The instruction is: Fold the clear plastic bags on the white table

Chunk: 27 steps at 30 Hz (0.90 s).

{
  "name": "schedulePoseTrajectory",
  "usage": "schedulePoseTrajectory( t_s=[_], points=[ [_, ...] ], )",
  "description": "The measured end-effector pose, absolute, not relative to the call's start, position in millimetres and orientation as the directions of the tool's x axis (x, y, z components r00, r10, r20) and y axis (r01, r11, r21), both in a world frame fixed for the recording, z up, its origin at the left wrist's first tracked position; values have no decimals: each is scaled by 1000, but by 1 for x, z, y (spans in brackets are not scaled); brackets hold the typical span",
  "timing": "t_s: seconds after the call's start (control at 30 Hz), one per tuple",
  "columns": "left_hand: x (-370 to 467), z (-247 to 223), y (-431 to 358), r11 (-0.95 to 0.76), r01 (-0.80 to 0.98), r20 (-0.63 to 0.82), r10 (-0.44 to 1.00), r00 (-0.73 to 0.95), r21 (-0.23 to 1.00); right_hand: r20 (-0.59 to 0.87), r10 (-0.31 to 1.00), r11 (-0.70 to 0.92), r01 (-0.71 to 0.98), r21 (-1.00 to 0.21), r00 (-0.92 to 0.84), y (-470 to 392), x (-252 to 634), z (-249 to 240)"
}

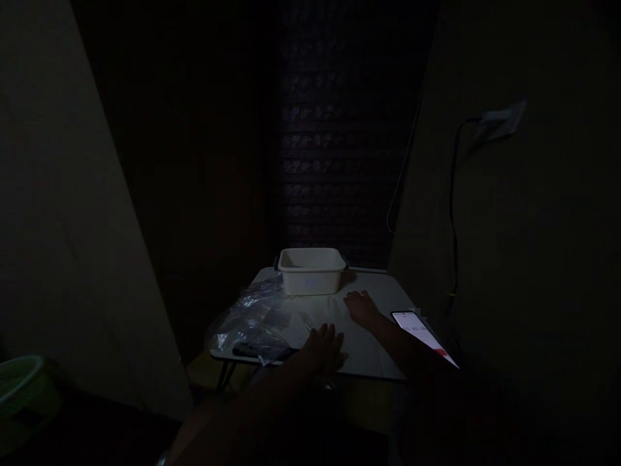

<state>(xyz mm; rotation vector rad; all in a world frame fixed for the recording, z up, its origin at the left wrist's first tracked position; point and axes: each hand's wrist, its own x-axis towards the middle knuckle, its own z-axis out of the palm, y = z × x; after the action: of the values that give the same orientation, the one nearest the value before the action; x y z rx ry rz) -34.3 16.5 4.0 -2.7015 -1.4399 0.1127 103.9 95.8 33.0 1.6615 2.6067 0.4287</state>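
In dim light, my left hand (324,346) is over the front edge of a small white table (373,356), fingers apart, with nothing visible in it. A crumpled clear plastic bag (255,317) lies just to its left. Farther back, my right hand (359,306) reaches low over the tabletop, its fingers stretched out and no object seen in them. It is close to the front right of a white plastic tub (311,282) with dark side handles, but apart from it. Darkness hides whether either palm touches the table.
A phone (422,333) with a lit screen lies at the table's right edge, beside my right forearm. A dark long object (245,351) is partly under the bag. On the right wall, a black cable (452,207) hangs from a socket (499,122). A green basin (24,395) stands lower left.
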Motion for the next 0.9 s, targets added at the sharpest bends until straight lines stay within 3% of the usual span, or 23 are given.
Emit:
schedulePoseTrajectory(
  t_s=[0.3,0.5,0.67,0.9],
  points=[
    [-17,24,18,-606,778,160,762,627,-165,89,953,256,926,277,-290,72,170,35],
    [22,24,-11,-777,589,113,580,807,-223,67,964,236,941,243,-259,77,172,31],
    [30,15,-13,-781,560,75,563,823,-277,56,969,224,952,208,-240,80,158,27],
    [27,11,-13,-817,524,18,536,844,-240,17,980,194,966,172,-200,83,153,30]
  ],
)
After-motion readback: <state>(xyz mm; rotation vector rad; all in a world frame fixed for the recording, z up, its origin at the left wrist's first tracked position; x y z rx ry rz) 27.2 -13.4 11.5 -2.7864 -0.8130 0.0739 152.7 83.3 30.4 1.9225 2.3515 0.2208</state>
